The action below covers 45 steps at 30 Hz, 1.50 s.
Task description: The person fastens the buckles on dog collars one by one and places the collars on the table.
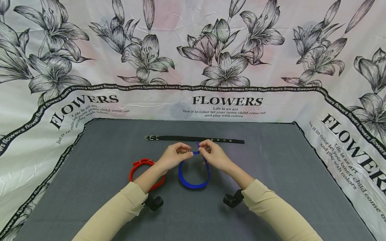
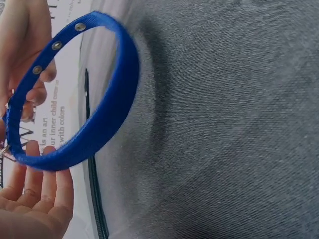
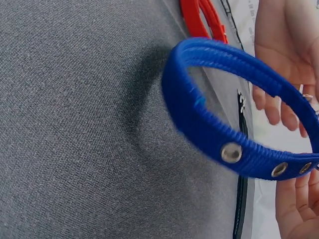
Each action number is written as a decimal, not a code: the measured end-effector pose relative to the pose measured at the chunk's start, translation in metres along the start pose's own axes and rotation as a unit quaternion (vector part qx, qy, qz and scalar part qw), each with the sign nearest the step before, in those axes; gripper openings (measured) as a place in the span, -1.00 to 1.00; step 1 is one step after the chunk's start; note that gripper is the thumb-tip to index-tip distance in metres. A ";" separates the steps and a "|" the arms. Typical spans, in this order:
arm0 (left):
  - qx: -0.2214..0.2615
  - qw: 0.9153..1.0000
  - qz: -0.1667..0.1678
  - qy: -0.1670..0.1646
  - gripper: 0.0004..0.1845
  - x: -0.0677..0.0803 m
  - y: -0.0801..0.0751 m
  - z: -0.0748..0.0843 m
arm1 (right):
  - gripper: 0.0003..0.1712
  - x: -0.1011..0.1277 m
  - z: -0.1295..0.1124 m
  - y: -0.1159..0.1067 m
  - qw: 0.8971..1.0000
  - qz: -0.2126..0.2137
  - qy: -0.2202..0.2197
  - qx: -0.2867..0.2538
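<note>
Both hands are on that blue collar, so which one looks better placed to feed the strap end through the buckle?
Probably the right hand: it pinches the blue collar at its free strap end, which sticks up, while the left hand holds the metal buckle side steady.

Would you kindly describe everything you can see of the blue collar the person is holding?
The blue collar is a narrow strap of ribbed woven webbing, bent into a closed loop. Round metal eyelets run along one end, and a small silvery metal part sits where the ends meet. The left hand and right hand pinch it at that top joint, with the strap's tip sticking up between them. The loop hangs toward the grey mat, casting a shadow; whether its bottom touches the mat is unclear.
</note>
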State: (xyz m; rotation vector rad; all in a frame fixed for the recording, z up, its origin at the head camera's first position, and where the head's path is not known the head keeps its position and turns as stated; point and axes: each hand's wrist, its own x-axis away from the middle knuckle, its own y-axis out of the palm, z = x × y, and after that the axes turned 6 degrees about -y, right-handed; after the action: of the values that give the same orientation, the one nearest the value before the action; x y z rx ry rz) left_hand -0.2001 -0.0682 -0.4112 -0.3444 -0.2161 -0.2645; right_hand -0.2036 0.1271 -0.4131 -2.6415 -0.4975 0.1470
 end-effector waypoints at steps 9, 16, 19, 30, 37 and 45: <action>0.038 0.999 -0.009 0.013 -0.77 -0.001 0.002 -0.003 | -0.68 0.000 -0.002 0.000 1.000 0.011 -0.004 -0.029; 0.051 0.998 0.006 0.028 -0.79 -0.002 0.003 -0.004 | -0.71 0.008 -0.020 -0.003 1.000 -0.008 -0.024 -0.015; 0.048 0.998 0.007 0.027 -0.81 -0.002 0.004 -0.004 | -0.74 0.014 -0.033 -0.005 0.999 -0.020 -0.030 -0.006; 0.036 0.999 0.011 0.031 -0.78 -0.001 0.004 -0.003 | -0.77 0.018 -0.042 -0.005 0.999 -0.036 -0.039 0.010; 0.028 0.999 0.021 0.021 -0.80 0.000 0.002 0.000 | -0.79 0.020 -0.045 -0.003 0.998 -0.025 -0.057 0.027; -0.001 1.000 0.009 0.010 -0.81 -0.001 -0.002 0.001 | -0.80 0.009 -0.019 0.003 0.998 -0.009 -0.048 0.037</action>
State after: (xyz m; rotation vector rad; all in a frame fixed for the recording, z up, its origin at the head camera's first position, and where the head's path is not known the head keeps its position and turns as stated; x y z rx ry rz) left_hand -0.2016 -0.0693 -0.4094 -0.3463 -0.1932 -0.2502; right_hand -0.1907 0.1197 -0.3974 -2.5652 -0.5366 0.2814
